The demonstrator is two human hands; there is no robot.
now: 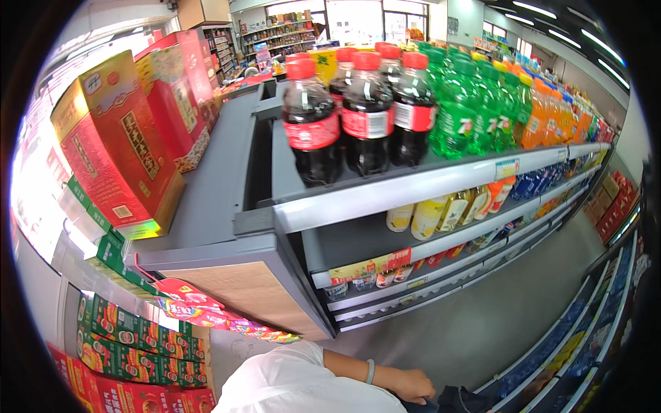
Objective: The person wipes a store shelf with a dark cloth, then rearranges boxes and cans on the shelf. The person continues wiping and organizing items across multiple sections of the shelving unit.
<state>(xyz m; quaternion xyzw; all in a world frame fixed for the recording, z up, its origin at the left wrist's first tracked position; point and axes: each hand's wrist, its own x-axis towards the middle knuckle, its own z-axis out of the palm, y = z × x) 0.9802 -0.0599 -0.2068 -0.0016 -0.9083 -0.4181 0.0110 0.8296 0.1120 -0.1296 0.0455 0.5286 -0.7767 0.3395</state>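
Note:
My left hand (pixel 414 386) is low in the view, at the end of a bare forearm from a white sleeve, with a pale bangle (pixel 370 371) on the wrist. Its fingers are curled beside dark fabric (pixel 457 400); whether they grip anything is hidden. My right hand is out of view. Before me stands a grey store shelf unit (pixel 206 206). Its top level carries red-capped cola bottles (pixel 366 116), green 7UP bottles (pixel 457 113) and orange drink bottles (pixel 537 113). Bottles with yellow labels (pixel 430 218) stand one level down.
Tall red and gold gift boxes (pixel 119 149) stand on the unit's left part. Candy packets (pixel 206 310) hang along its wood-look end panel (pixel 232 289). Stacked green cartons (pixel 124 356) are at lower left. A grey aisle floor (pixel 465 299) runs between this unit and another shelf (pixel 563 356) at right.

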